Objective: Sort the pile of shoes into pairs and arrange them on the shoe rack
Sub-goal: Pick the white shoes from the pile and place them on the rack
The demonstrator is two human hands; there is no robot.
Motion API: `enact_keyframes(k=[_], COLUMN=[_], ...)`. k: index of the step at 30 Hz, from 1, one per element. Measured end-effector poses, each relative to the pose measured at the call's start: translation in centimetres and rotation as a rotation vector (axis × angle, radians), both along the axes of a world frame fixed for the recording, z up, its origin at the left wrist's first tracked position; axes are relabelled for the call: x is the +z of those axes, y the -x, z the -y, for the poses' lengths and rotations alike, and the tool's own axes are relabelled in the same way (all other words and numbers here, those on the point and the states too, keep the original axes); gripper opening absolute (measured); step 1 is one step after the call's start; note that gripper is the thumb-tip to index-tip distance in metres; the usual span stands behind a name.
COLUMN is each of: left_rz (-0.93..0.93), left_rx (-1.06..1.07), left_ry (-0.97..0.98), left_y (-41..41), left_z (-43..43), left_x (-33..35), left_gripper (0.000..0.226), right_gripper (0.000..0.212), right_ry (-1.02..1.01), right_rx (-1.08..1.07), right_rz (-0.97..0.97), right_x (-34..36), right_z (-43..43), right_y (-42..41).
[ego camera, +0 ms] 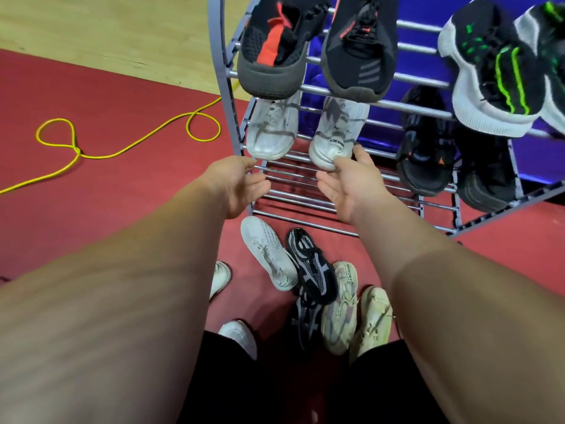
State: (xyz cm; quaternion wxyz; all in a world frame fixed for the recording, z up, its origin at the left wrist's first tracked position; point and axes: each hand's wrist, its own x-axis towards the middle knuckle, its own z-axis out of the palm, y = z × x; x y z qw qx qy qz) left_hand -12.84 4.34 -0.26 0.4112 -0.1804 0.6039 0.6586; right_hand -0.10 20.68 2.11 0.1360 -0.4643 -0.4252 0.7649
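A grey metal shoe rack (305, 206) stands in front of me. Its top shelf carries a black and red pair (269, 47) and a black, white and green pair (492, 75). On the middle shelf sit two white sneakers (270, 130) and a black pair (428, 148). My right hand (348, 185) is open, with thumb and fingertips touching the toe of the right white sneaker (333, 133). My left hand (238, 185) is open and empty just below the left white sneaker. On the floor lie a white shoe (266, 252), two black patterned shoes (312, 267) and two cream shoes (342, 304).
A yellow cord (128, 148) loops across the red floor mat left of the rack. Wooden flooring lies beyond it. Two more white shoes (220, 276) peek out beside my left arm. A purple wall backs the rack.
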Motion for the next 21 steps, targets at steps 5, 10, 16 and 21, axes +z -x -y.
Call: enact_keyframes(k=[5, 10, 16, 21], left_rz=[-0.038, -0.078, -0.059, 0.02], left_rx=[-0.004, -0.119, -0.154, -0.153], left_ry=[0.126, 0.268, 0.402, 0.454], left_y=[0.1, 0.2, 1.1, 0.9], left_z=[3.4, 7.3, 11.6, 14.1], left_x=[0.5, 0.8, -4.0, -10.0], left_gripper=[0.016, 0.017, 0.016, 0.019], right_gripper=[0.037, 0.01, 0.015, 0.024], right_ry=[-0.117, -0.142, -0.227, -0.495], right_rx=[-0.075, 0.4, 0.647, 1.04], right_rz=[0.156, 0.216, 0.386, 0.577], right_x=[0.6, -0.6, -7.2, -15.1], right_z=[3.9, 7.9, 9.5, 10.9], right_y=[0.4, 0.2, 1.2, 1.8])
